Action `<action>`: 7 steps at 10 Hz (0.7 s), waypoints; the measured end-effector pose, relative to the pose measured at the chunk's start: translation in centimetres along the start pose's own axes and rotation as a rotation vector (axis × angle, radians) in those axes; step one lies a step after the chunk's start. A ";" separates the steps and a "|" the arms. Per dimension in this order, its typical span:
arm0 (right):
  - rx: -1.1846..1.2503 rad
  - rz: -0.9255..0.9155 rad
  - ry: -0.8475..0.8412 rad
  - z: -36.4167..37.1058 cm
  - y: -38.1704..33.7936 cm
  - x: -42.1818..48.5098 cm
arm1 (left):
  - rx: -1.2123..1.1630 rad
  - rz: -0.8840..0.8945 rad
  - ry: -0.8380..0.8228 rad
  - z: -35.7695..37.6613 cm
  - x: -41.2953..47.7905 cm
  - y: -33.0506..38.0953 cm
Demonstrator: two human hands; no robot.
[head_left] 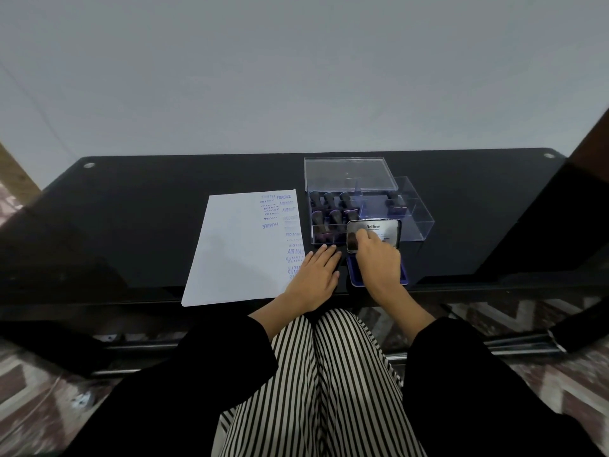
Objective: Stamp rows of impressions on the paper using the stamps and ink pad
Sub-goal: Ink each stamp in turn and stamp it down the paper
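Note:
A white paper (240,249) lies on the black table, with blue impressions such as FRAGILE and AIR MAIL down its right side. My left hand (314,277) rests flat with straight fingers on the paper's right edge and the table. My right hand (379,262) hovers over the open blue ink pad (404,275) and grips a dark stamp (353,241) in its fingers. The ink pad's lid (390,230), marked Artline, stands upright behind the hand. The stamp's face is hidden, so contact with the pad cannot be told.
A clear plastic box (421,222) behind the ink pad holds several dark stamps (329,209) on the left and one stamp (395,202) on the right. Its clear lid (349,174) sits at the back. The black table (131,225) meets a grey wall.

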State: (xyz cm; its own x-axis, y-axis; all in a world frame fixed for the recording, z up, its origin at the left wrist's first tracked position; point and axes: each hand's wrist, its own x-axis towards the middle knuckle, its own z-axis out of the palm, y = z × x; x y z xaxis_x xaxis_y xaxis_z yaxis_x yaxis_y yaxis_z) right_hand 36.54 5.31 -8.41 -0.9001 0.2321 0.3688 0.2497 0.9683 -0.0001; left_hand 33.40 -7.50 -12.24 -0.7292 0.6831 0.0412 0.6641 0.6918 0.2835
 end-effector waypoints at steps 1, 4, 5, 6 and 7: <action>0.009 0.007 0.013 -0.2 0.1 -0.3 | 0.003 0.000 0.006 0.0 0.0 0.0; -0.037 0.012 0.019 0.2 0.4 -0.9 | 0.014 -0.007 -0.013 -0.2 0.0 0.1; -0.037 0.007 0.027 0.3 0.3 -0.1 | 0.017 -0.006 -0.014 -0.2 -0.1 0.1; -0.100 0.020 0.006 0.2 0.1 0.2 | 0.015 -0.004 -0.021 -0.2 0.0 0.1; -0.051 -0.010 -0.063 0.4 0.2 0.5 | 0.013 -0.001 -0.008 -0.2 0.0 0.1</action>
State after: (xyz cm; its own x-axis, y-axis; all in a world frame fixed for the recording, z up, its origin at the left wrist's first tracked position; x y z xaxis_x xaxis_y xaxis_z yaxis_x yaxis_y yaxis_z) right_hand 36.02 5.63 -8.62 -0.9229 0.2292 0.3094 0.2569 0.9651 0.0515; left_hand 33.44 -7.52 -12.04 -0.7284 0.6844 0.0329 0.6656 0.6953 0.2711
